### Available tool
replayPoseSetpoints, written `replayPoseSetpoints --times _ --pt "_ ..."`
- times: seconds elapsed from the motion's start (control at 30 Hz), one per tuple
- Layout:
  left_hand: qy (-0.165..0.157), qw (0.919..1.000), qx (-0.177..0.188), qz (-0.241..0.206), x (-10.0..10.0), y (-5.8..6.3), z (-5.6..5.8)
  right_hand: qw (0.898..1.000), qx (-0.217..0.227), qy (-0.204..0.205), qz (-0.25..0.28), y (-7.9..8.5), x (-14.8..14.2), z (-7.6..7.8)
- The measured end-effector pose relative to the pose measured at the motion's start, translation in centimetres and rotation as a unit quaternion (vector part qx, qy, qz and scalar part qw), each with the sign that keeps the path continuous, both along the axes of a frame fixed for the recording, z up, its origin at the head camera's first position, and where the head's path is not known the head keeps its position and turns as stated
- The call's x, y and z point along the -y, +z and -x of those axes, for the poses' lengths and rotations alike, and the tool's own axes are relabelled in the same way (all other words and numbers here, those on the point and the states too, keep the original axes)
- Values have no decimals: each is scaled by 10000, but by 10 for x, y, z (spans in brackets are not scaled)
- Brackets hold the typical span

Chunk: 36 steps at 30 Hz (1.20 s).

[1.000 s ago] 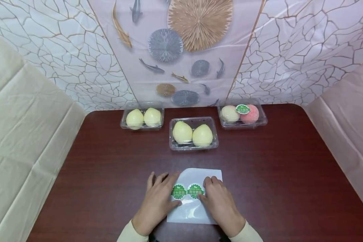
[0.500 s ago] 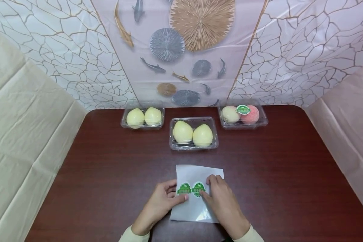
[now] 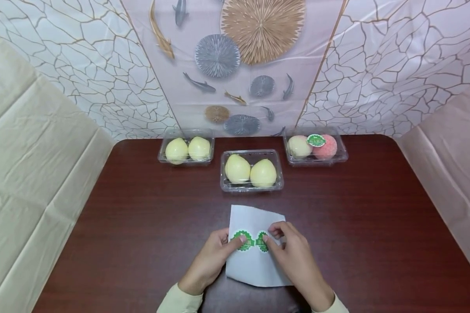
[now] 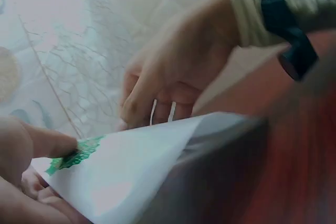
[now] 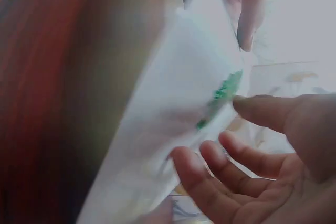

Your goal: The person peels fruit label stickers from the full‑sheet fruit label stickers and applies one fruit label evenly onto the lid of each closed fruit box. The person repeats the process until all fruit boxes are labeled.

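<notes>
A white sticker sheet with two green-and-white round stickers is raised at a tilt over the table. My left hand grips its left side, thumb laid on the left sticker and fingers behind, largely hidden. In the right wrist view my right hand reaches the sheet with its thumb tip at the edge of a green sticker. Its other fingers are loosely bent, a gap between them and the thumb. The left wrist view has my right hand over the sheet's far side.
Three lidded clear plastic boxes stand at the back of the dark wooden table. The left box and the middle box hold pale yellow fruit. In the right box, a white and a pink fruit lie under a green sticker.
My left hand has turned from palm-down beside the stickers to gripping the sheet's left side. The sheet has come up and bent. My right hand's thumb stays by the right sticker.
</notes>
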<state>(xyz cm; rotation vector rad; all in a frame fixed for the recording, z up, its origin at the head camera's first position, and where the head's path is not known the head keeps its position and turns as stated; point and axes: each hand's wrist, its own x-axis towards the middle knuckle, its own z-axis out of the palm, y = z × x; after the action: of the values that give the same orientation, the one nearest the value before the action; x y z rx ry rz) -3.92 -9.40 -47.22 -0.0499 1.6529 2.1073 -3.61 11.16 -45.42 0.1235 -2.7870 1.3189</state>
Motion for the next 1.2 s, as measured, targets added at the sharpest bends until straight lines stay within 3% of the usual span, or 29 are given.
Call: replayPoseSetpoints --times 0.17,0.33,0.47,0.63,0.9,1.2 --pt "53 9986 -29 -526 -1 23 3 9970 -228 -81 732 20 -5 -6" --pt "140 9975 -278 -628 0 47 3 9924 -444 -19 1149 37 -1 -11" --pt "177 9969 -386 -655 -2 59 2 9857 -399 176 1628 45 4 -11" --pt "277 9961 -549 -635 -5 64 3 9761 -528 318 2085 48 8 -13" --pt "479 9934 -1024 -167 -7 68 1 9772 -1065 451 1778 52 14 -17" --pt "532 9940 -957 -29 -5 68 1 9745 -1420 337 1705 51 13 -14"
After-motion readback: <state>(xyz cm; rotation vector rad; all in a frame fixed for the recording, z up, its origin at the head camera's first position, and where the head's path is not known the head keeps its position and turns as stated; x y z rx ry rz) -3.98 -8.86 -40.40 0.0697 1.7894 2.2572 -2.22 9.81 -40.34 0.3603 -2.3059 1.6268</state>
